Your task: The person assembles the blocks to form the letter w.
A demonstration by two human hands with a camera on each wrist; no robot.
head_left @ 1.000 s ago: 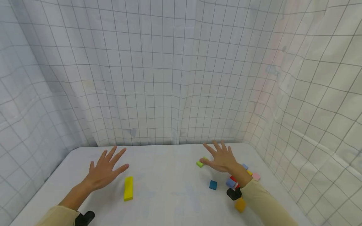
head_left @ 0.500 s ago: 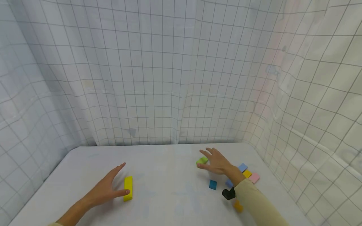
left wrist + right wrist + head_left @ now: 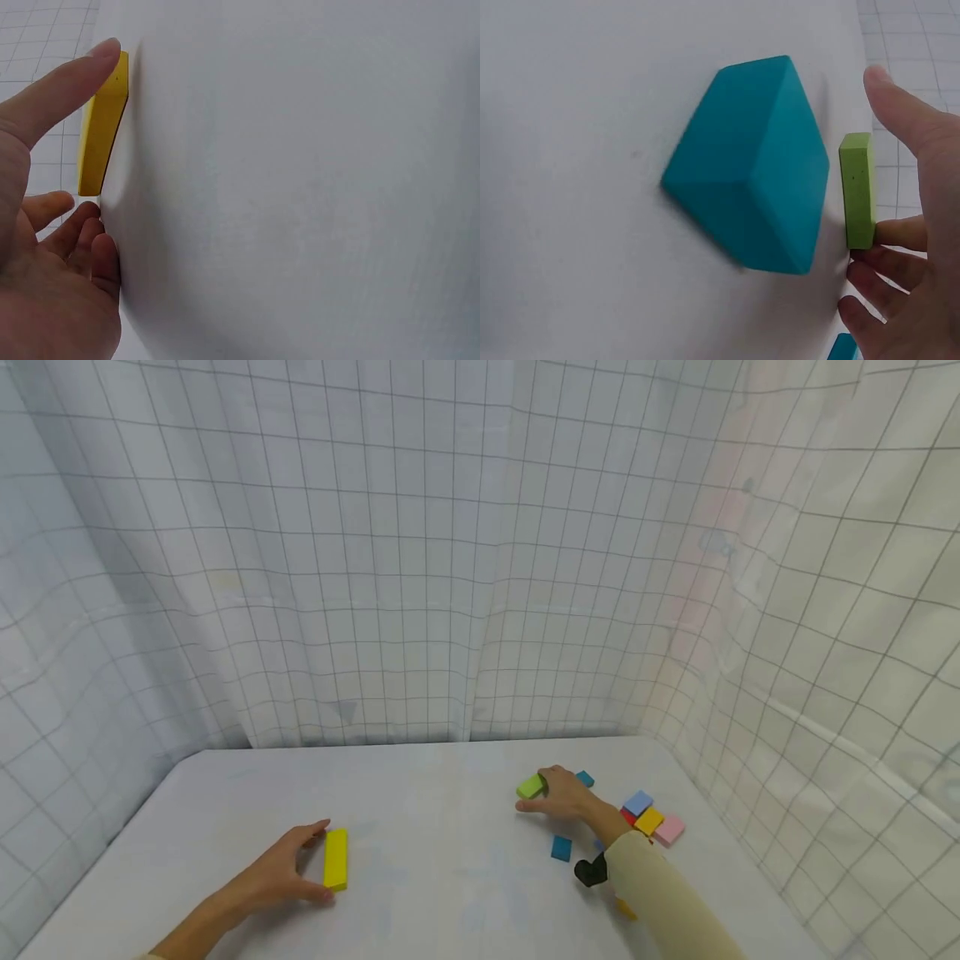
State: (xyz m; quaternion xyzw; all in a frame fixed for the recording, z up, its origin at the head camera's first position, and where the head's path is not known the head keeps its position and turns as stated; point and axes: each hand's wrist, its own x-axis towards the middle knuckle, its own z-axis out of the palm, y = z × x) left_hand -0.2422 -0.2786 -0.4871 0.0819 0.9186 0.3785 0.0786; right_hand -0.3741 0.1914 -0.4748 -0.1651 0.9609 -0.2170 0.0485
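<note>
A long yellow block (image 3: 336, 860) lies on the left of the white table. My left hand (image 3: 273, 872) spans it from the left. The thumb (image 3: 71, 86) overlaps its near end in the left wrist view, while the other fingers stay a little off its far end. On the right, my right hand (image 3: 562, 795) is low over the table beside a light green block (image 3: 529, 787). Its fingers are at the block's far end, apparently touching, and the thumb stands apart from it. A teal block (image 3: 742, 165) with slanted sides lies nearer to me than the green one.
To the right of my right forearm lie a light blue block (image 3: 638, 802), a yellow-orange block (image 3: 649, 821) and a pink block (image 3: 670, 831). A second teal block (image 3: 585, 778) sits behind the right hand. An orange block (image 3: 626, 908) is partly hidden by the sleeve. Gridded white curtains (image 3: 390, 568) surround the table.
Both hands have come down from spread poses above the table. The left moved toward me, around the yellow block. The right lowered beside the green block, its fingers bending more.
</note>
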